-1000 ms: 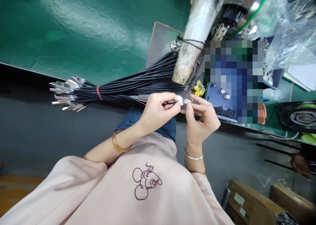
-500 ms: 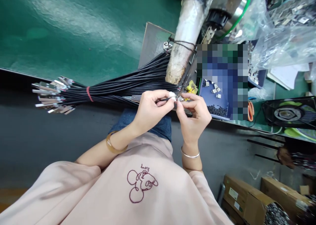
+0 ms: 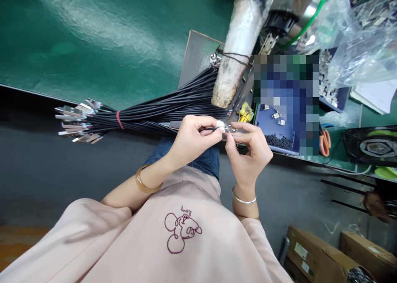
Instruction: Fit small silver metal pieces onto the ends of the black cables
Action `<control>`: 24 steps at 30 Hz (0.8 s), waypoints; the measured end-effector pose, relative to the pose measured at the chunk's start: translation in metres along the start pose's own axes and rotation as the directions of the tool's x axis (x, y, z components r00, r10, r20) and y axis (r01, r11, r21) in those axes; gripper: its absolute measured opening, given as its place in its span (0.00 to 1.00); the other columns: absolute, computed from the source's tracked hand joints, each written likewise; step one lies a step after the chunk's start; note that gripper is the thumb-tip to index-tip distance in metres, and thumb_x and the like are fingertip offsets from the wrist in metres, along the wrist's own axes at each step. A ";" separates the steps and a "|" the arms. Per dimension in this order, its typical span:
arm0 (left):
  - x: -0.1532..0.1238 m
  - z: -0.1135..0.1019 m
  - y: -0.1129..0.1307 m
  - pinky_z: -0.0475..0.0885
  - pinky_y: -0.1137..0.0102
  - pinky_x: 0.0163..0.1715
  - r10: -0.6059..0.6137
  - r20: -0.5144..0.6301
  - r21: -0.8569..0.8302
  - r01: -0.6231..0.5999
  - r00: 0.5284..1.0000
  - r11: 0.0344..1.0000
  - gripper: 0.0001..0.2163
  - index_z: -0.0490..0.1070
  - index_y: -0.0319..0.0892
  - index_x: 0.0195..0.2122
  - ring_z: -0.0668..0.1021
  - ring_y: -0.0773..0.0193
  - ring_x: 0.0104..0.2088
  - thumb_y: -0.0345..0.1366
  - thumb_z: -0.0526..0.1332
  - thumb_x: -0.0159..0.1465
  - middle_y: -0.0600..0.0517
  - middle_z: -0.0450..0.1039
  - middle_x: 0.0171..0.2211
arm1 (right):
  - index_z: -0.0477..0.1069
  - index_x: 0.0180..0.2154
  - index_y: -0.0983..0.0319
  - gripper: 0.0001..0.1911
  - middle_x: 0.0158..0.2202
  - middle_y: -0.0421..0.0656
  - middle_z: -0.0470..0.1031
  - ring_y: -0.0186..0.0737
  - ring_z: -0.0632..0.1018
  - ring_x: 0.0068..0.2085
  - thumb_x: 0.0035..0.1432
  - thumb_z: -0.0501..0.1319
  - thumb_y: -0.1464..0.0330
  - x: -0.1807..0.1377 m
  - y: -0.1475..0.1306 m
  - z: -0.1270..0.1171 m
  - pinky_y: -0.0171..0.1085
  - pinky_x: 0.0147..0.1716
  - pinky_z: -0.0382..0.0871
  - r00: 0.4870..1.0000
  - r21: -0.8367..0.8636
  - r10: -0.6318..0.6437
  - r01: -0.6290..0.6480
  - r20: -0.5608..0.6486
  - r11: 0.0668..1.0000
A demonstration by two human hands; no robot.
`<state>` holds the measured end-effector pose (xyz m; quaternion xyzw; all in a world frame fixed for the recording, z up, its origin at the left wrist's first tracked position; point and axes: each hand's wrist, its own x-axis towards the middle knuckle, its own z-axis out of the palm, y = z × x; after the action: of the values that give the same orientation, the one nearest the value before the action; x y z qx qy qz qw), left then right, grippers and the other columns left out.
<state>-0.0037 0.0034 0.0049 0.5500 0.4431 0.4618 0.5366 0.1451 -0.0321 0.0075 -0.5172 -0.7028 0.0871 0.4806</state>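
Thin black round cable point(image 3: 208, 129) is at the worktop's near edge, between the two hands, tip pointing right. Left hand point(image 3: 195, 140) grasps it, pinched thumb to forefinger close to the tip, white coverings point(image 3: 220, 124) on those fingertips. Right hand point(image 3: 250, 150) has thumb and forefinger at the small silver metal end piece point(image 3: 230, 128); too small to tell whether they actually pinch it. Other right fingers loosely curled.

Step in hand, judged: fine two-handed work on the cable's end. Next move likely calls for a steady left pinch and small right fingertip adjustments, tip kept in line. Can't tell if the end piece is fully seated.

Bundle of long black cables point(image 3: 161, 106), red band point(image 3: 119, 120) around it, lies left along the worktop's point(image 3: 102, 47) near edge. Dark-blue plastic tray point(image 3: 269, 130) right, near same edge.
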 end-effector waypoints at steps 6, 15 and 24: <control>0.001 -0.001 -0.003 0.51 0.74 0.21 -0.025 0.028 -0.041 0.026 0.999 0.999 0.07 0.75 0.36 0.23 0.56 0.73 0.21 0.31 0.62 0.58 0.57 0.57 0.18 | 0.72 0.32 0.59 0.06 0.40 0.40 0.80 0.37 0.81 0.42 0.60 0.66 0.74 0.002 0.000 0.002 0.40 0.43 0.79 0.995 0.057 0.102 -0.103 0.011 0.993; 0.002 0.003 -0.001 0.49 0.74 0.19 0.051 -0.060 -0.008 -0.051 0.997 0.999 0.06 0.73 0.37 0.22 0.53 0.74 0.20 0.29 0.62 0.56 0.59 0.50 0.16 | 0.73 0.31 0.59 0.07 0.39 0.40 0.79 0.37 0.81 0.42 0.59 0.67 0.75 0.008 -0.001 0.004 0.41 0.44 0.80 0.994 0.053 0.108 -0.108 0.004 0.993; 0.004 0.001 0.002 0.57 0.77 0.20 -0.091 0.058 -0.087 0.095 0.994 0.992 0.04 0.76 0.36 0.24 0.63 0.74 0.21 0.30 0.62 0.53 0.55 0.68 0.21 | 0.71 0.34 0.58 0.05 0.41 0.41 0.80 0.38 0.82 0.42 0.62 0.64 0.73 -0.002 -0.003 -0.004 0.38 0.41 0.80 0.999 -0.086 0.001 0.004 0.054 0.996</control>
<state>-0.0022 0.0072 0.0072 0.5165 0.4325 0.4406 0.5934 0.1462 -0.0365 0.0109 -0.5343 -0.7189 0.0705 0.4391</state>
